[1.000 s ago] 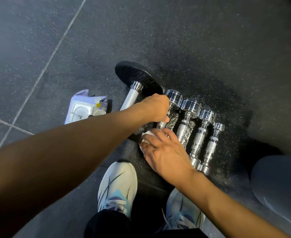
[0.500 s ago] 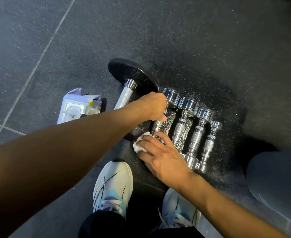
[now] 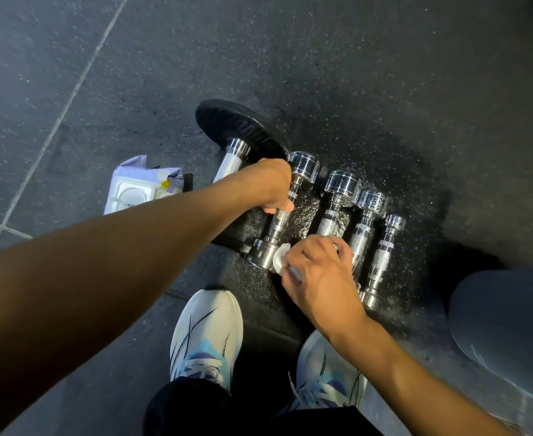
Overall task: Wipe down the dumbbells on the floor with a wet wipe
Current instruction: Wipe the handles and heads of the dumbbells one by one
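Bent over a dark gym floor [image 3: 384, 73], I work along a row of four chrome dumbbells lying side by side in front of my shoes [image 3: 207, 335].

My left hand [image 3: 271, 184] grips the handle of the largest chrome dumbbell [image 3: 279, 220], with the fingers [image 3: 273, 210] curled round it just below the far head to steady it. My right hand [image 3: 318, 275] pinches a bunched white wet wipe [image 3: 279, 261] and presses it against the near head of that same dumbbell. Whether the dumbbell rests flat or is tipped up a little, I cannot tell.

The three smaller ones lie just to the right – the second dumbbell [image 3: 331, 218], the third dumbbell [image 3: 364, 234] and the smallest dumbbell [image 3: 384, 253]. The near end of the second is partly hidden under my right hand. To the left, behind my forearm, sits a black-plated dumbbell [image 3: 243, 130], and the wipe packet [image 3: 142, 187] lies on the floor beyond it.

By my reading, the job is far from finished. One head of one dumbbell is under the wipe, and all the chrome gleams alike, so nothing shows which pieces are already clean. I judge that the three smaller ones and the black-plated one may all still need wiping.
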Demonstrator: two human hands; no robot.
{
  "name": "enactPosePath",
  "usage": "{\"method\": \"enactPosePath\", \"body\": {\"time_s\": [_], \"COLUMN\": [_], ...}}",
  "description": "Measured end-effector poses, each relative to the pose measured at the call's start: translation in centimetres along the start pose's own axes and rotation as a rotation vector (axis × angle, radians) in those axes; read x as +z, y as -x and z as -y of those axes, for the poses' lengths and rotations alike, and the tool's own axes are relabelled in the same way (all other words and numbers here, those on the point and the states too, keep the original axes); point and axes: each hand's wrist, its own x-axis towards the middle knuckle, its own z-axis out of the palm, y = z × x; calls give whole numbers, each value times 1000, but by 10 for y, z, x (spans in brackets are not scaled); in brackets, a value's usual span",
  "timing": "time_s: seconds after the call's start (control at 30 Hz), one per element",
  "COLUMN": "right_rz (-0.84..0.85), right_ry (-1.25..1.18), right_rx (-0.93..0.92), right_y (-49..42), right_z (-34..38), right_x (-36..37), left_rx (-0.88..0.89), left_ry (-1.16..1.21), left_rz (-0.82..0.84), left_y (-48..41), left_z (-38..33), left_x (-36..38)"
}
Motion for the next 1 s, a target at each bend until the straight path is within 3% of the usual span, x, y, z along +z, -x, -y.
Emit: {"method": "enactPosePath", "body": {"time_s": [0.23, 0.6, 0.83, 1.0], "right_rz": [15, -149, -122, -72], "right_ry": [57, -241, -251, -91], "right_rx": [-27, 93, -126, -301], "right_y": [8, 13, 3, -13], "right_z": [1, -2, 1, 20], "right_x": [14, 26, 7, 13], "left_rx": [-25, -24, -31, 0], "left_ry": [-17, -24, 34, 129], "left_rz": [45, 45, 63, -12], "left_y": [-3, -3, -1, 6], "left_z": [5, 6, 5, 7], "left_x": [-3, -2, -2, 1]}}
